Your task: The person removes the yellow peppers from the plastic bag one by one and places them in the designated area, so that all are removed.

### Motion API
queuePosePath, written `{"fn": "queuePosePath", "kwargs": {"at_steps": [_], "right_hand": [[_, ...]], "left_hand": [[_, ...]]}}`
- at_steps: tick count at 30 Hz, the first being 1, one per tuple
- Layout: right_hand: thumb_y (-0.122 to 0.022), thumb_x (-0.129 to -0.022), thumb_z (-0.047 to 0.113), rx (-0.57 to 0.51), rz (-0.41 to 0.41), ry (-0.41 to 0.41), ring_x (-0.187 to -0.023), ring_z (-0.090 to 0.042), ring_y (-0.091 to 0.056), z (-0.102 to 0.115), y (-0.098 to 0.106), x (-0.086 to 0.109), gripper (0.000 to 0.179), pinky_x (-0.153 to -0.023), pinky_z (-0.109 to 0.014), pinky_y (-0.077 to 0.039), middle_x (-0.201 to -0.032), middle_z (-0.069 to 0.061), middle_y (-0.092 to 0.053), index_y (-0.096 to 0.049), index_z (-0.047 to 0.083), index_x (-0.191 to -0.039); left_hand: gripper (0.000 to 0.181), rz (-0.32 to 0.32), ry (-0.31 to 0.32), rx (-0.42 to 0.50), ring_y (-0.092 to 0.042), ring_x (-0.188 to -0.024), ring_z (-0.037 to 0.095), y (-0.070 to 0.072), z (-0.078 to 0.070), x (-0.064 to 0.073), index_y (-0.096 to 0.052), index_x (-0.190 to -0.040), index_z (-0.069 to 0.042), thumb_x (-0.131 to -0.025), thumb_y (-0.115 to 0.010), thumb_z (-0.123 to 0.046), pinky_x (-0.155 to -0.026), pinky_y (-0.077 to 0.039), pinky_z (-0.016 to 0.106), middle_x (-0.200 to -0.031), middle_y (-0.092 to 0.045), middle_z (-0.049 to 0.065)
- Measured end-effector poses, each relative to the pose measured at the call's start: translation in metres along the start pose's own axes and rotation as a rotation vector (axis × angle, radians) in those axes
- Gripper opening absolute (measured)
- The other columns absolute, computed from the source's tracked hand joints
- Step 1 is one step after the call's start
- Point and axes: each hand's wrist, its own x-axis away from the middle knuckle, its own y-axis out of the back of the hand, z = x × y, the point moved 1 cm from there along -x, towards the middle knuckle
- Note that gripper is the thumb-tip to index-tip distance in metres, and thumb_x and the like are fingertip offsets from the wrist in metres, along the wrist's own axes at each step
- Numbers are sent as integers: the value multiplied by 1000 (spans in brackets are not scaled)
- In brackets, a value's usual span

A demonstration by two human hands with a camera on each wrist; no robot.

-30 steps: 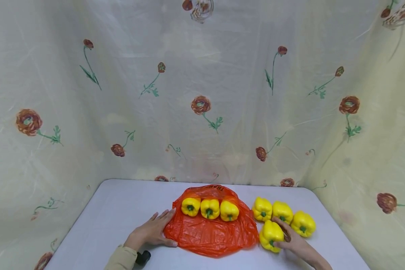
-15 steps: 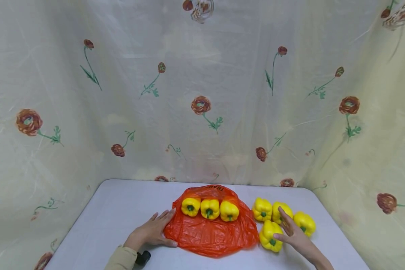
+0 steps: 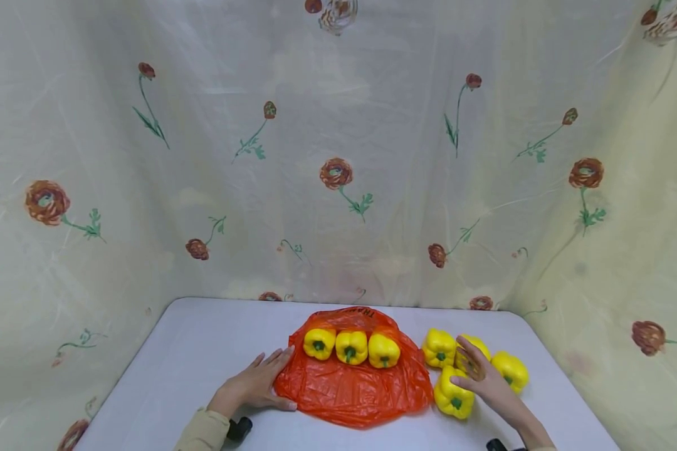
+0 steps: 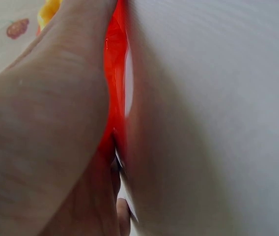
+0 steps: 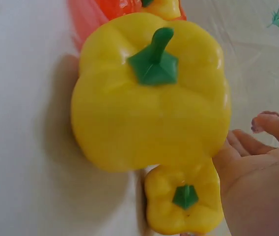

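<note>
My left hand (image 3: 254,383) lies with fingers spread at the left edge of a red plastic bag (image 3: 352,394); in the left wrist view, the bag's red film (image 4: 115,59) runs alongside it. Three yellow bell peppers (image 3: 351,347) with green stems sit in a row at the bag's mouth. Over the peppers on the right, my right hand (image 3: 488,379) is spread, holding nothing. Its thumb overlaps the front bell pepper (image 3: 452,396) in the head view. The right wrist view shows that bell pepper (image 5: 149,118) large, beside the open palm (image 5: 262,182).
Behind the front pepper are more bell peppers, one near the bag's right edge (image 3: 439,348), one partly behind my fingers and one farther right (image 3: 509,371). All stand on a white table (image 3: 214,332). A flowered curtain (image 3: 395,188) encloses the back and sides.
My right hand has let go of the front bell pepper, its fingers opening and drawing up and to the right. That pepper stays beside the bag; the left hand keeps its place.
</note>
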Motion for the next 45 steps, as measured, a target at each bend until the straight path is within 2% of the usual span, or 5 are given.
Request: {"fn": "queuePosePath", "kwargs": {"at_steps": [14,23,32,40,45], "right_hand": [[-73,-85,37,-34,-2,68,-147,-34,-19,31,-14,-21,91,-118,-50,-22,-159,-14,-22,-18,13,-153],[-69,-90,26,-90,89,85,-146,-37,-24,43,-35,-32,73,-113,-49,-35,-157,-14,-27,-27,13,-148],[-72,-87,28,-30,129,83,-142,-37,-31,48,-53,-47,72,-109,-50,-41,-153,-13,-34,-34,16,-146],[-74,-86,29,60,174,89,-141,-34,-33,51,-69,-64,68,-113,-60,-31,-148,-8,-42,-40,14,-143],[-73,-87,28,94,214,136,-141,-37,-31,50,-76,-70,68,-114,-60,-29,-149,-10,-41,-39,11,-143]], "left_hand": [[118,3,-11,1,-18,-149,29,2,-1,1,-15,-156,-16,-68,-68,-74,-122,-10,55,-161,-22,6],[118,5,-4,-5,-18,-149,28,1,-1,1,-15,-156,-16,-68,-68,-75,-122,-10,54,-161,-22,5],[119,-6,-10,-8,-20,-148,29,1,1,0,-17,-156,-15,-67,-69,-74,-121,-11,56,-161,-24,7],[118,1,-2,-8,-19,-149,28,2,-1,1,-16,-156,-16,-68,-68,-74,-122,-12,54,-161,-23,6],[118,10,-7,0,-17,-149,28,4,-3,3,-17,-156,-14,-68,-68,-74,-122,-10,54,-161,-22,6]]}}
